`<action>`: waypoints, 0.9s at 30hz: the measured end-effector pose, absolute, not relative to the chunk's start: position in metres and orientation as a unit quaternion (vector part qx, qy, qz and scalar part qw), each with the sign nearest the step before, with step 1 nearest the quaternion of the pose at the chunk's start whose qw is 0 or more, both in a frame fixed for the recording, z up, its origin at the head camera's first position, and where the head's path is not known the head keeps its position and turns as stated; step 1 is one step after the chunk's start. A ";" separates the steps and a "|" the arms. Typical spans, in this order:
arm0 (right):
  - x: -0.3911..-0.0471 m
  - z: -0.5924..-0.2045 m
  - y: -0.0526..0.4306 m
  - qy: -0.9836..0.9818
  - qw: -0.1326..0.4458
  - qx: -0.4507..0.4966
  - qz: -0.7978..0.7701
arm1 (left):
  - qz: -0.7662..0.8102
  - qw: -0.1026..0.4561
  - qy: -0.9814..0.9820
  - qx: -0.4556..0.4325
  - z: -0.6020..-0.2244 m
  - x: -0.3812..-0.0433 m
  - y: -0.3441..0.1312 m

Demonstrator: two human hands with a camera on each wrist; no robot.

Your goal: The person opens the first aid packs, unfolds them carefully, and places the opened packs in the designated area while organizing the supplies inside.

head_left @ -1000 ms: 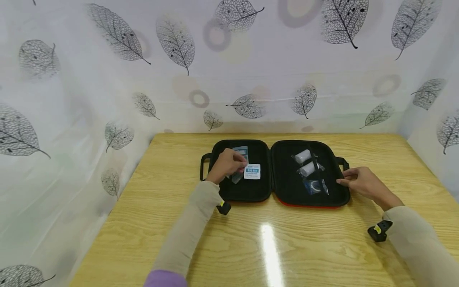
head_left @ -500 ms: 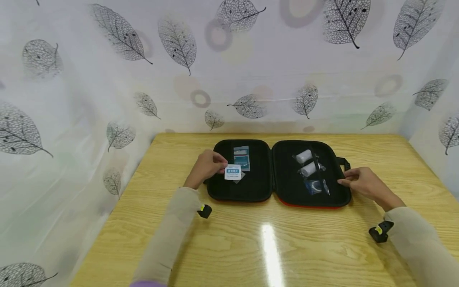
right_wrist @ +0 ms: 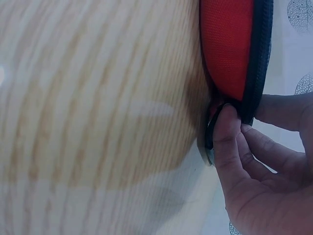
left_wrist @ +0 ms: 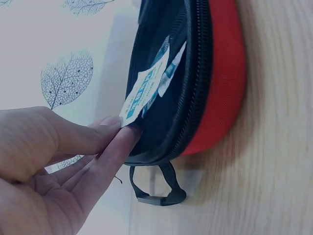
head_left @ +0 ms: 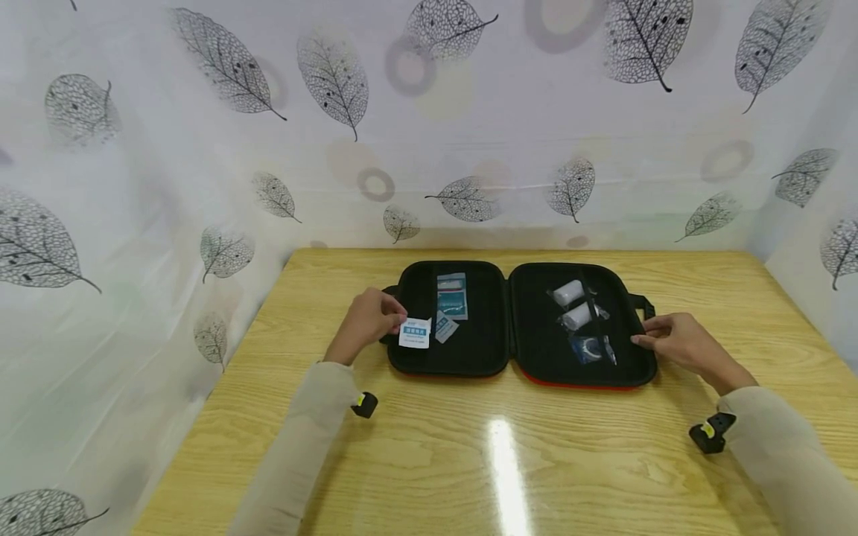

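Observation:
An open black case [head_left: 469,359] with a red outside [left_wrist: 222,88] lies flat on the wooden table [head_left: 469,447]. My left hand [head_left: 367,318] pinches a small white and blue packet [head_left: 414,333] [left_wrist: 143,93] over the left half's left rim. Two more packets [head_left: 451,295] lie inside that half. My right hand [head_left: 670,339] [right_wrist: 254,161] grips the right rim of the case [right_wrist: 254,54], thumb and fingers on its edge. The right half holds two white rolls [head_left: 568,291] and a clear bag [head_left: 590,348].
A black carry handle [left_wrist: 159,188] sticks out at the left end of the case, another [head_left: 642,304] at the right. Leaf-patterned white sheets [head_left: 429,112] wall in the table on three sides. Bare wood lies in front of the case.
My left hand has lifted the white and blue packet from inside the left half and drawn it left to the rim. The right hand has stayed on the case edge.

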State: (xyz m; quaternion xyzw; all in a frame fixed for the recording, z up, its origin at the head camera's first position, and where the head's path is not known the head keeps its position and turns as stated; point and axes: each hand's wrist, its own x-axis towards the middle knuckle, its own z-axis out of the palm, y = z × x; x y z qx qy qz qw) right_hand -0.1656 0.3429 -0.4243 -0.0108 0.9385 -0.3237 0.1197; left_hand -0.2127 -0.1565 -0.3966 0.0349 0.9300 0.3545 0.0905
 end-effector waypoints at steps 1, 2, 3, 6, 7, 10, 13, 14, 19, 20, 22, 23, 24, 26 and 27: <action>-0.166 -0.424 0.343 0.939 0.118 -0.011 -0.323 | 0.353 0.092 0.930 0.035 -0.397 -0.212 -0.157; -0.166 -0.424 0.343 0.940 0.117 -0.011 -0.321 | 0.352 0.093 0.931 0.036 -0.396 -0.212 -0.157; -0.166 -0.424 0.343 0.940 0.116 -0.012 -0.319 | 0.351 0.094 0.931 0.037 -0.396 -0.211 -0.158; -0.166 -0.424 0.342 0.942 0.114 -0.012 -0.317 | 0.350 0.099 0.931 0.035 -0.396 -0.210 -0.158; -0.166 -0.424 0.342 0.942 0.114 -0.011 -0.317 | 0.349 0.100 0.931 0.034 -0.396 -0.210 -0.158; -0.166 -0.424 0.343 0.941 0.118 -0.010 -0.318 | 0.347 0.102 0.932 0.038 -0.397 -0.209 -0.158; -0.166 -0.424 0.343 0.940 0.117 -0.010 -0.320 | 0.344 0.103 0.932 0.045 -0.399 -0.209 -0.156; -0.166 -0.424 0.343 0.940 0.117 -0.010 -0.320 | 0.343 0.103 0.932 0.048 -0.400 -0.209 -0.155; -0.166 -0.424 0.343 0.940 0.114 -0.011 -0.320 | 0.337 0.106 0.934 0.055 -0.403 -0.210 -0.151; -0.166 -0.424 0.343 0.940 0.114 -0.011 -0.320 | 0.336 0.106 0.934 0.056 -0.404 -0.210 -0.150; -0.166 -0.425 0.342 0.941 0.114 -0.012 -0.319 | 0.332 0.105 0.935 0.058 -0.405 -0.209 -0.148; -0.166 -0.425 0.342 0.941 0.114 -0.012 -0.318 | 0.330 0.104 0.936 0.060 -0.405 -0.209 -0.147; -0.166 -0.425 0.342 0.941 0.114 -0.012 -0.318 | 0.328 0.102 0.937 0.062 -0.405 -0.209 -0.147; -0.166 -0.425 0.343 0.941 0.115 -0.013 -0.318 | 0.327 0.103 0.937 0.065 -0.406 -0.209 -0.146; -0.166 -0.425 0.343 0.941 0.116 -0.014 -0.318 | 0.326 0.103 0.937 0.067 -0.406 -0.208 -0.145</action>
